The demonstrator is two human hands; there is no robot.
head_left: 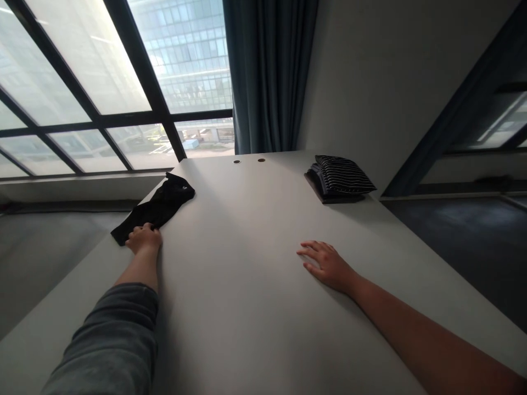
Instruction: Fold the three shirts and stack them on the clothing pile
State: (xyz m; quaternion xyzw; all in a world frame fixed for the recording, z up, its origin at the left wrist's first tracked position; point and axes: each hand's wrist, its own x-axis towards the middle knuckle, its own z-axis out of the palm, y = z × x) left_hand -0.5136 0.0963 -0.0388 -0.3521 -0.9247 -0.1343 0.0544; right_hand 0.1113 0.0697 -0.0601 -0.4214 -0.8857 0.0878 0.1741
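A black piece of cloth (pixel 162 204), perhaps a folded garment with a small white mark near its far end, lies along the left edge of the white table (pixel 234 274). On its near end is my left hand (pixel 144 238), its fingers curled and closed on the fabric. My right hand (pixel 327 265) rests palm down over the table right of the middle, fingers spread and holding nothing. Beyond that hand, at the far right, sits a dark stack (pixel 319 184) topped by a black cloth item with white stripes (pixel 346 174).
Two round cable holes (pixel 249 161) are set near the table's far edge. Behind it hang a blue-grey curtain (pixel 269 77) and a pale wall (pixel 358 71). Large dark-framed windows (pixel 94 71) stand at the left. Floor shows past both table sides.
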